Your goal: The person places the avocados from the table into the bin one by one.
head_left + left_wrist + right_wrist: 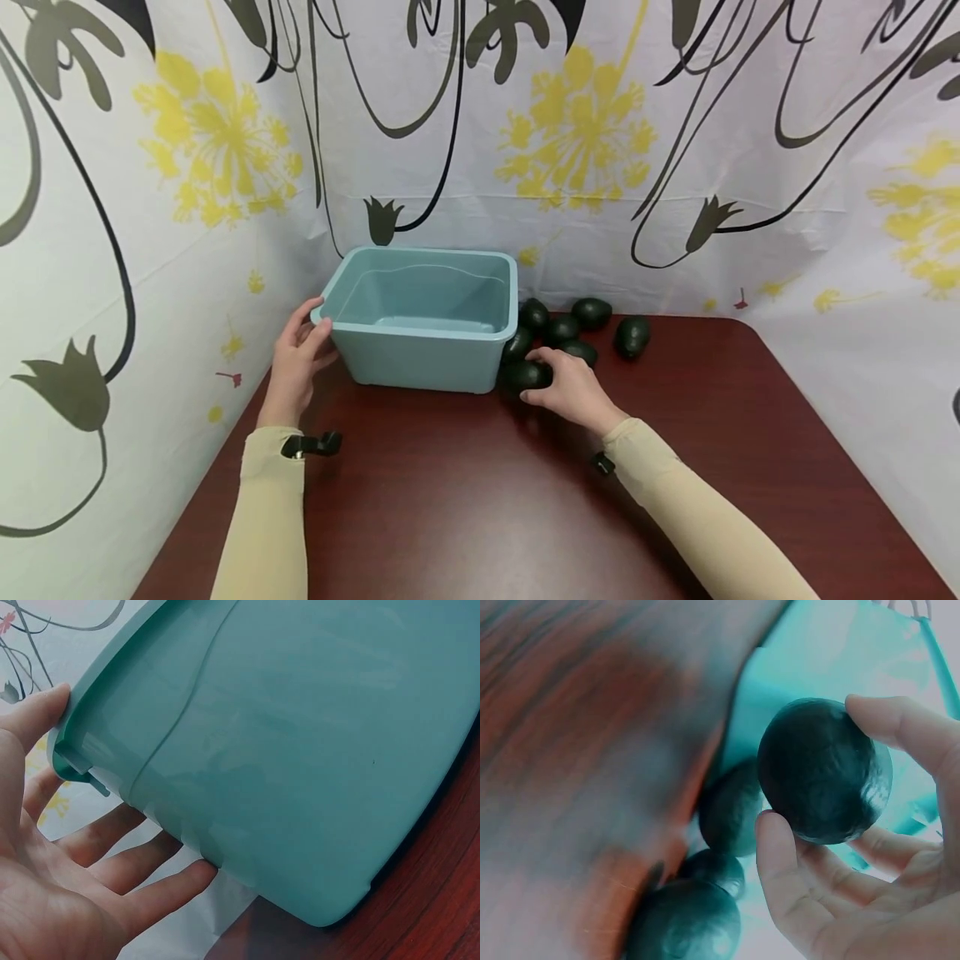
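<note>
Dark green and glossy, one avocado is pinched between the thumb and fingers of the person's right hand, just to that hand's left, over a dark red desk. Its long axis seems to run left to right, though fingertips cover its right end; whether it touches the desk is unclear. Immediately left of it stands an upright pale blue plastic bin, long side facing the person. The bin's right wall comes between the avocado and the hollow inside, and its rim is higher than the fruit. At the opposite end, well apart from the avocado, the left hand grips the bin's near left corner, thumb at the rim and fingers spread along the outside. Beyond the right hand, five loose avocados crowd together along the bin's right side; a sixth avocado lies a little apart to their right. Behind everything hangs white cloth printed with yellow flowers and dark stems.
</note>
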### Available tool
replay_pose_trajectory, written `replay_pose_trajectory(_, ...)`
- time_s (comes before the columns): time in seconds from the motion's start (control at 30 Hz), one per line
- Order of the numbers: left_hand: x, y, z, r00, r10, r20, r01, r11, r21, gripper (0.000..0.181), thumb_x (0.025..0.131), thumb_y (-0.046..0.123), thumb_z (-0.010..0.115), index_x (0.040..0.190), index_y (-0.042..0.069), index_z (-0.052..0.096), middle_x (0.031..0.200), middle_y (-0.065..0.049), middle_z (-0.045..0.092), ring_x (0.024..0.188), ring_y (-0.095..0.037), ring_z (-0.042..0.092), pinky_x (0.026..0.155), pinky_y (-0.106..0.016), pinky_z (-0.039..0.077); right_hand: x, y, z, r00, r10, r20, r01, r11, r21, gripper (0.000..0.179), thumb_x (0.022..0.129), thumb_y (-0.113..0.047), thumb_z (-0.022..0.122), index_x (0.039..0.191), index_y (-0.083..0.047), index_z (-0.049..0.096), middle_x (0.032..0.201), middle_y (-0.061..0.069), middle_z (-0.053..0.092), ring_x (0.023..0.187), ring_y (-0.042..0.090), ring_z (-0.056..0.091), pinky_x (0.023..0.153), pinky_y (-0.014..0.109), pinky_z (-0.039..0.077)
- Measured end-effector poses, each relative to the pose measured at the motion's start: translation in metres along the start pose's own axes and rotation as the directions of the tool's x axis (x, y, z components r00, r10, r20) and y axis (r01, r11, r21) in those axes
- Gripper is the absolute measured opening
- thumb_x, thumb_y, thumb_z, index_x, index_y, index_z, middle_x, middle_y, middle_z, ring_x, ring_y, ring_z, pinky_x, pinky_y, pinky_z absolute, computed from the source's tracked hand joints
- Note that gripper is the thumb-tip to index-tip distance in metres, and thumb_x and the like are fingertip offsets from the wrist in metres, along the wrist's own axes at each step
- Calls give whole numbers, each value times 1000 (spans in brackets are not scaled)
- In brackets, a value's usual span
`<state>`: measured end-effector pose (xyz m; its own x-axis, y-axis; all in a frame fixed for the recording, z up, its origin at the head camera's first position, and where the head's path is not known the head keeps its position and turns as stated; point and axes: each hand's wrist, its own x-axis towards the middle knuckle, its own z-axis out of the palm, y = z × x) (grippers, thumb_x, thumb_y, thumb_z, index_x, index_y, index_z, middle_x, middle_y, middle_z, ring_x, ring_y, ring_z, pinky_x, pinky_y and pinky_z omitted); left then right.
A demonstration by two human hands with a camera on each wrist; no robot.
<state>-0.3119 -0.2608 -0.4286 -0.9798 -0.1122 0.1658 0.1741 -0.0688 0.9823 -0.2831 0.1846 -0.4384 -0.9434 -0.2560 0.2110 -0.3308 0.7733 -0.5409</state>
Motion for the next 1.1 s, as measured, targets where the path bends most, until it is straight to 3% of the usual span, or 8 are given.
replay_pose_trajectory(0.4,-3,0,-1,1000,7,-12,-7,1000,-2,53,100,29,65,150,33,47,156,-13,38,136,-35,41,99,-66,39,-4,-9,-23,996,-4,-89,11,997,83,58,78,-38,86,130,-24,63,124,-6,63,105,19,58,88,44,50)
replay_pose_trajectory(0.7,-1,0,1,1000,3,-12,-3,1000,-4,52,99,31,66,148,33,48,156,-11,38,136,-34,42,98,-65,41,-6,-8,-30,994,5,-111,7,994,110,62,78,-37,86,134,-24,62,126,-6,62,99,20,56,84,43,49)
replay_pose_trajectory(1.1,-1,0,1,1000,3,-16,-3,1000,2,53,100,29,65,150,33,47,158,-11,36,139,-33,40,98,-65,41,-10,-12,-44,987,18,-163,9,987,162,61,79,-39,86,132,-30,58,127,-5,61,103,21,62,86,45,52)
